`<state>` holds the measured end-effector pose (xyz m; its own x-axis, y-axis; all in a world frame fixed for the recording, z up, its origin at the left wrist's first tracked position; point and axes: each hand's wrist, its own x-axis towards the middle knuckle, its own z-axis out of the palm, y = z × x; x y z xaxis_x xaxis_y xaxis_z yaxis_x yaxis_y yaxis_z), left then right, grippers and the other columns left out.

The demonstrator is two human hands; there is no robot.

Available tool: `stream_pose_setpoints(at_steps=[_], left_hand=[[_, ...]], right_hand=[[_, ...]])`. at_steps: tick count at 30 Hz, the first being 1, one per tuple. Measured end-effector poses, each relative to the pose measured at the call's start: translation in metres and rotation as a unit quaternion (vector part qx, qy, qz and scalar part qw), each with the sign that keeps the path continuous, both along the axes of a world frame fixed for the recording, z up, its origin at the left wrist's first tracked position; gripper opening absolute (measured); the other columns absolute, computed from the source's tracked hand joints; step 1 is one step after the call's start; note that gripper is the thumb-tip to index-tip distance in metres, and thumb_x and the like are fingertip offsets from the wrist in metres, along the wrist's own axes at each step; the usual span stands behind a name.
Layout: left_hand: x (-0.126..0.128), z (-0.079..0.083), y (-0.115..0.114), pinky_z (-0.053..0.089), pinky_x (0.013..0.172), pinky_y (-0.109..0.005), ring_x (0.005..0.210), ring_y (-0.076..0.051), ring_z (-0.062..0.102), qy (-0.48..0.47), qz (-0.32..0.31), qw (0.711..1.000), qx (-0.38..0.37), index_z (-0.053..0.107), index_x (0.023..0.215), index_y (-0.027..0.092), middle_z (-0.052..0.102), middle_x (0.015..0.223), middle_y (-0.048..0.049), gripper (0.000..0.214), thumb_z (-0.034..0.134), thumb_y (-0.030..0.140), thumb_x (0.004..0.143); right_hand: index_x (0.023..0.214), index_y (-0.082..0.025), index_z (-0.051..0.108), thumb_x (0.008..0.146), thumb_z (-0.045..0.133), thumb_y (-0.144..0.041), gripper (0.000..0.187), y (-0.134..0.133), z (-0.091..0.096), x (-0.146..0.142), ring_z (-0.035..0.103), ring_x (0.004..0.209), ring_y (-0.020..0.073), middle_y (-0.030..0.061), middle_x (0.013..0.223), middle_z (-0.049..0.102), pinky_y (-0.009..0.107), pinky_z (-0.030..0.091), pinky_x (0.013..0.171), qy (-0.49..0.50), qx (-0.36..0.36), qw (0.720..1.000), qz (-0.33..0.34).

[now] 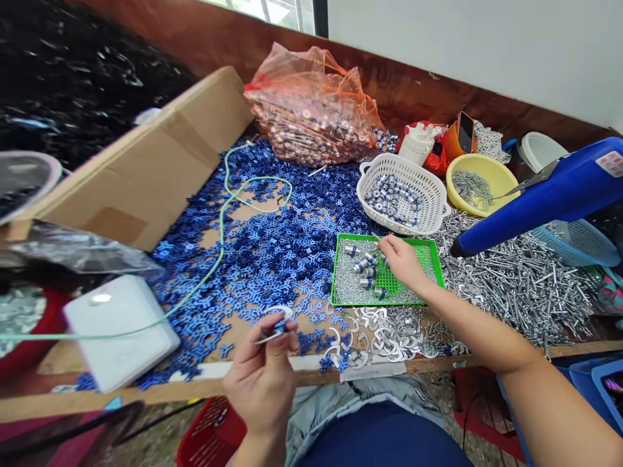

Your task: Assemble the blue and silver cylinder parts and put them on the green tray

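While blue-and-white part was gripped by left hand, thin rod seemed pinched in right hand, green tray directly below; part was best held steady, neighbouring cylinders undisturbed.

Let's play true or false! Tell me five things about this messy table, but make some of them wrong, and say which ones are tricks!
1. The right hand is over the green tray. True.
2. Both hands are holding nothing. False: the left hand holds a small blue-and-white part.
3. A pale green cord lies over some blue pieces. True.
4. The yellow bowl is to the right of the white basket. True.
5. The yellow bowl is full of blue pieces. False: it has silvery bits in it.
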<state>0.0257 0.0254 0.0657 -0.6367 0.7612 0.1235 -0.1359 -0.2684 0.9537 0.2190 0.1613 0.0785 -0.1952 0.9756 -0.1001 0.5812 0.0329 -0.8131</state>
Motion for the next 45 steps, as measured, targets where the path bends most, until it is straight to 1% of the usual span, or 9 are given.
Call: stream_pose_setpoints(at_steps=[5,9,13,15,20,23,26,33,45], left_hand=[[0.023,-0.003,0.016,0.055,0.075,-0.032,0.081,-0.018,0.067,0.313,-0.068,0.918,0.235,0.066,0.105,0.021,0.070,0.084,-0.0049,0.024,0.063,0.021,0.081],[0.040,-0.005,0.030,0.056,0.071,-0.030,0.077,-0.018,0.067,0.332,-0.073,0.902,0.268,0.063,0.109,0.022,0.070,0.085,-0.0047,0.028,0.063,0.022,0.081],[0.050,0.007,0.031,0.052,0.053,-0.023,0.055,-0.012,0.062,0.108,-0.047,0.977,0.176,0.066,0.095,0.024,0.066,0.069,0.0009,0.016,0.067,0.027,0.079],[0.048,0.020,0.036,0.044,0.040,-0.017,0.038,-0.005,0.050,-0.100,-0.112,0.982,0.117,0.065,0.093,0.024,0.061,0.061,0.0043,0.013,0.064,0.031,0.081],[0.031,0.051,0.055,0.035,0.032,-0.007,0.033,0.002,0.041,-0.531,-0.206,0.821,0.023,0.060,0.085,0.016,0.059,0.064,0.0037,0.020,0.046,0.027,0.094],[0.027,0.058,0.055,0.037,0.034,-0.005,0.036,0.002,0.045,-0.621,-0.245,0.744,0.004,0.056,0.086,0.014,0.058,0.064,0.0022,0.032,0.031,0.030,0.098],[0.029,0.059,0.052,0.038,0.036,-0.004,0.037,0.001,0.044,-0.638,-0.263,0.723,-0.015,0.054,0.084,0.013,0.058,0.064,0.0009,0.034,0.028,0.031,0.099],[0.038,0.058,0.054,0.032,0.032,-0.004,0.033,0.002,0.033,-0.626,-0.229,0.739,-0.097,0.055,0.080,0.012,0.052,0.062,0.0024,0.032,0.034,0.030,0.097],[0.059,0.043,0.038,0.041,0.040,-0.013,0.042,-0.001,0.046,-0.355,-0.145,0.924,0.009,0.065,0.089,0.023,0.059,0.069,0.0048,0.021,0.073,0.034,0.073]], right_hand=[[0.075,-0.020,0.046,0.082,0.038,-0.050,0.032,-0.063,0.023,-0.048,0.034,0.045,0.0085,-0.0041,0.060,0.040,0.021,0.030,0.042,0.251,-0.172,0.952,-0.032],[0.069,-0.021,0.040,0.079,0.043,-0.050,0.031,-0.089,0.023,-0.079,0.038,0.051,0.0081,-0.0043,0.059,0.039,0.021,0.038,0.049,0.380,-0.205,0.898,-0.089],[0.075,-0.020,0.047,0.076,0.056,-0.048,0.029,-0.092,0.024,-0.074,0.038,0.043,0.0069,-0.0063,0.055,0.043,0.019,0.033,0.041,0.479,-0.265,0.827,-0.128],[0.079,-0.021,0.050,0.079,0.053,-0.048,0.027,-0.094,0.026,-0.064,0.036,0.037,0.0069,-0.0071,0.053,0.045,0.020,0.028,0.035,0.445,-0.278,0.845,-0.106],[0.087,-0.018,0.057,0.091,0.041,-0.031,0.020,-0.113,0.032,-0.041,0.048,0.055,0.0102,-0.0005,0.065,0.055,0.023,0.037,0.052,0.144,0.019,0.989,0.022],[0.088,-0.016,0.058,0.091,0.040,-0.021,0.019,-0.122,0.034,-0.035,0.053,0.061,0.0126,0.0028,0.068,0.059,0.024,0.038,0.057,0.038,0.145,0.985,0.087],[0.092,-0.015,0.058,0.091,0.039,-0.018,0.018,-0.123,0.037,-0.032,0.055,0.061,0.0132,0.0039,0.070,0.062,0.024,0.039,0.058,0.018,0.179,0.978,0.110],[0.080,-0.019,0.052,0.093,0.035,-0.023,0.022,-0.116,0.045,-0.031,0.048,0.058,0.0130,0.0011,0.065,0.054,0.025,0.035,0.055,-0.009,0.087,0.984,0.155],[0.119,-0.024,0.031,0.087,0.051,-0.040,0.041,-0.117,0.031,-0.050,0.055,0.085,0.0151,0.0031,0.097,0.055,0.029,0.045,0.076,0.277,-0.081,0.954,0.082]])
